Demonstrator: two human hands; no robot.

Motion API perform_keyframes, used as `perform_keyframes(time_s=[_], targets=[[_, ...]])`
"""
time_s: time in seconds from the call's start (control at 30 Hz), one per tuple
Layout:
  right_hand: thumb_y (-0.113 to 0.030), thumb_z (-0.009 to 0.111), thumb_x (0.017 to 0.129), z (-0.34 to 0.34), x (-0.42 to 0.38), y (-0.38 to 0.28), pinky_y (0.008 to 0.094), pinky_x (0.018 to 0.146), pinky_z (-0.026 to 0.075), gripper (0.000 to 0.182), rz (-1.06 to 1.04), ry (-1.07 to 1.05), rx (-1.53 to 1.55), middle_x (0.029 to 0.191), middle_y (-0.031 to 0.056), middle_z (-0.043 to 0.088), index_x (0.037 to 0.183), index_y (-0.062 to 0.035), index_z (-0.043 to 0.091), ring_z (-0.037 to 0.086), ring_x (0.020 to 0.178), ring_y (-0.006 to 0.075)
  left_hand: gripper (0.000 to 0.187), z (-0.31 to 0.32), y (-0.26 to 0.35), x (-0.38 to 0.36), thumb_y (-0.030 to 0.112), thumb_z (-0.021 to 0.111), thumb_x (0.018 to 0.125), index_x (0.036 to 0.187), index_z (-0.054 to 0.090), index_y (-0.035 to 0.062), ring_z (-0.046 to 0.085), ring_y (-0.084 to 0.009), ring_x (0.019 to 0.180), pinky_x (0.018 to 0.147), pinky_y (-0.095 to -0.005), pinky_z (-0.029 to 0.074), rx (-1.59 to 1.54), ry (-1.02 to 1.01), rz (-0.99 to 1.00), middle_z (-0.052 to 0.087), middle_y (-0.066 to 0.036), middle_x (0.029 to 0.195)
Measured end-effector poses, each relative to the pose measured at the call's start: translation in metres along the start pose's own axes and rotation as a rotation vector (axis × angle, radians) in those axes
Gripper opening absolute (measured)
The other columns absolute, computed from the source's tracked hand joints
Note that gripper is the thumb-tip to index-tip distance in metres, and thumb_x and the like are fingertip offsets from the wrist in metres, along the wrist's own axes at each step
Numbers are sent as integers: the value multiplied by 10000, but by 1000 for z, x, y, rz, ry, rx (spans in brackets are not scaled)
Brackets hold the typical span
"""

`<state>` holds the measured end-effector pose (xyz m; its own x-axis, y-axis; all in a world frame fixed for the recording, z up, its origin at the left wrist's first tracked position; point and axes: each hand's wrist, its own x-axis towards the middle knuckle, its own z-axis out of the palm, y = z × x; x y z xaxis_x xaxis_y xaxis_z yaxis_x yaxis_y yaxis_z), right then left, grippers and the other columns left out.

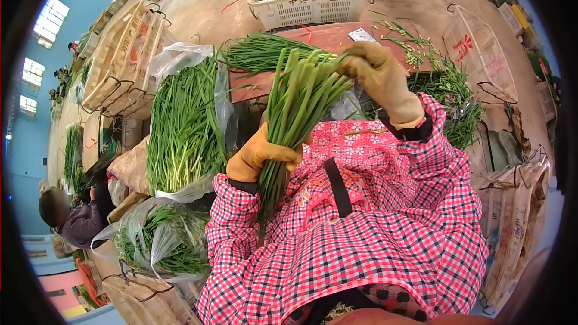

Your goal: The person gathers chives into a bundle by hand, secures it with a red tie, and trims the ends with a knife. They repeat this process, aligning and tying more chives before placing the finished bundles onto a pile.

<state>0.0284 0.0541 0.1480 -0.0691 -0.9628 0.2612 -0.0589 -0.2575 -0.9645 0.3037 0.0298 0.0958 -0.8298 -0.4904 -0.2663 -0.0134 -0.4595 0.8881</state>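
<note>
A bunch of long green Chinese chives stands nearly upright before my chest, its pale cut ends up and its dark leaves hanging down. My left hand, in a yellow-brown work glove, is wrapped round the lower middle of the bunch. At the upper right of the bunch, my gloved right hand has its fingers bent and pinched on the stalk ends; the exact stalks are partly hidden by the glove. Behind the bunch, more chives lie on a reddish-brown board.
To the left lies a big pile of chives in clear plastic, with a bagged heap below it. Trimmings are strewn at right. Crates stand ahead and on both sides. A person is at far left.
</note>
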Motion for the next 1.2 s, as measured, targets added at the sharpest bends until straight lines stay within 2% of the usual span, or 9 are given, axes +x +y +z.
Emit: perform_keyframes(time_s=[0.17,0.4,0.57,0.63,0.7,0.77,0.83,0.87,1.2], targets=[[-71,508,976,-82,17,0,288,677,568,176,-227,335,37,799,79,700,972,22,657,695,756,172,591,-11,-6,-4,-71,679,652,1234,579,-53,632,-221,620,529,-312,509,82,78,-38,674,-179,999],[-213,754,804,-148,-20,70,410,928,522,466,50,-86,-1935,1244,194,622,1176,28,611,646,1060,343,310,-58,-33,-17,-49,645,741,1050,649,-71,607,-157,651,553,-264,487,275,103,273,651,-130,925],[-395,859,601,17,-25,-8,488,1181,310,1028,-662,-435,-1258,1489,170,455,1458,-42,414,384,1423,333,211,-16,-8,9,-43,649,758,967,667,-27,606,-136,657,586,-242,488,55,116,-90,631,-113,882],[-436,845,579,35,-19,1,476,1186,307,1052,-796,-596,-1437,1507,156,441,1453,-35,418,390,1426,306,242,-30,-31,17,-49,708,731,959,677,25,615,-157,695,614,-267,493,697,-217,561,615,-85,866],[-332,699,756,36,-10,43,458,1160,352,781,-756,-690,-1531,1460,136,497,1437,-50,440,469,1367,284,282,-34,-47,19,-68,735,728,978,670,44,616,-169,701,618,-289,491,761,-321,679,604,-80,878],[-260,594,849,30,-7,55,449,1147,372,634,-574,-903,-1510,1427,130,530,1431,-57,446,508,1332,280,212,-15,-42,8,-46,672,794,993,667,27,576,-134,642,581,-265,472,202,-126,-114,593,-50,781],[-169,503,890,28,-11,51,430,1026,458,527,-804,-745,-1440,1262,103,626,1403,-50,476,609,1149,266,162,-1,-48,3,-7,647,813,975,660,-4,565,-126,634,563,-254,464,404,-187,190,579,-31,723],[-172,527,879,27,-14,60,425,976,480,525,-950,-619,-1414,1209,93,648,1386,-41,491,629,1087,262,186,9,-33,1,3,666,793,975,654,-34,579,-136,633,560,-251,469,-69,0,-353,586,-35,732],[-179,599,792,9,-11,73,435,962,485,430,-1136,-478,-1344,1087,98,660,1189,-15,607,627,1047,292,193,-4,-58,26,-40,658,819,1001,644,22,572,-125,610,562,-259,462,11,-164,-208,609,-86,785]])
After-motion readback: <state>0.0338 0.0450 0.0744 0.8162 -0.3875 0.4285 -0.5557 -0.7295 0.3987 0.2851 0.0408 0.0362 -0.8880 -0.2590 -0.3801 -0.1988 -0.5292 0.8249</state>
